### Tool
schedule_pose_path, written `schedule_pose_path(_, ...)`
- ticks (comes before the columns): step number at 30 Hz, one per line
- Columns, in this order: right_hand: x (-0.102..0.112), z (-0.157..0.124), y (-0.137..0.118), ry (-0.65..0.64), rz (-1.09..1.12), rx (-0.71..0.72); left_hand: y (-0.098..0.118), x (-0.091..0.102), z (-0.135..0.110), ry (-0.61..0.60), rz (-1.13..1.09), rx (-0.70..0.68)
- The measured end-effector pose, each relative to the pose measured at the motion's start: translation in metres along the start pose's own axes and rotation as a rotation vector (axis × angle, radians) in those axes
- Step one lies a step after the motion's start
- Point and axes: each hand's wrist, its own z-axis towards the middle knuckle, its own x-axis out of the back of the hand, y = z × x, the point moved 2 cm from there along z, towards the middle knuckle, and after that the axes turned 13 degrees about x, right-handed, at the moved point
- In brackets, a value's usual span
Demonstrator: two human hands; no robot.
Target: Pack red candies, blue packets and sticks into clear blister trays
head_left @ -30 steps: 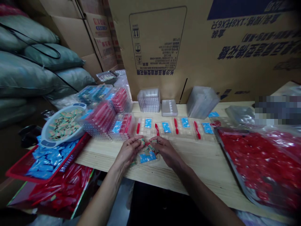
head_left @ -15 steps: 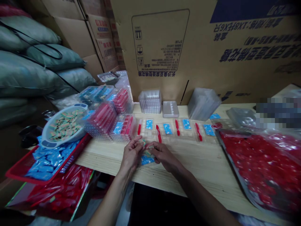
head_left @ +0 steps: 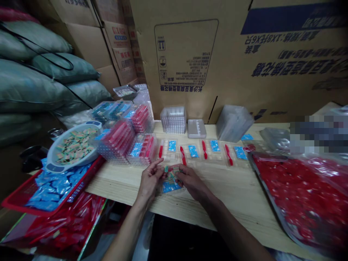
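Note:
My left hand pinches a small green striped candy piece between thumb and fingers, its index finger stretched out. Close beside it, my right hand is closed on another striped candy piece. Below both hands lies a clear plastic tray with a blue packet in its near part; more striped pieces show above the packet, partly hidden by the fingers. Beyond the hands is a row of clear trays, each with a blue packet and a red plastic utensil.
At left, a blue-white basin of striped pieces rests over a red basket of blue packets. Filled trays are stacked nearby. Empty trays stand against a cardboard box. A metal tray of red packs lies right.
The view has shifted slightly. My hands stay over the near tray, and the green striped piece in my left fingertips now shows more clearly.

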Motion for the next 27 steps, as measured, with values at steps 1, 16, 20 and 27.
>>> schedule_pose_path(1,0.001,0.0,-0.001,0.015,0.021,-0.003,0.002,0.001,0.001,-0.003,0.011,0.007)
schedule_pose_path(16,-0.006,0.005,-0.008,0.012,-0.029,0.05,0.002,-0.005,-0.001,-0.083,0.342,-0.049)
schedule_pose_path(20,-0.005,0.005,-0.004,0.032,-0.042,0.032,0.001,-0.004,-0.002,-0.009,0.411,-0.102)
schedule_pose_path(27,0.002,0.007,-0.001,0.114,-0.112,-0.039,0.003,-0.006,-0.003,-0.087,0.143,0.039)
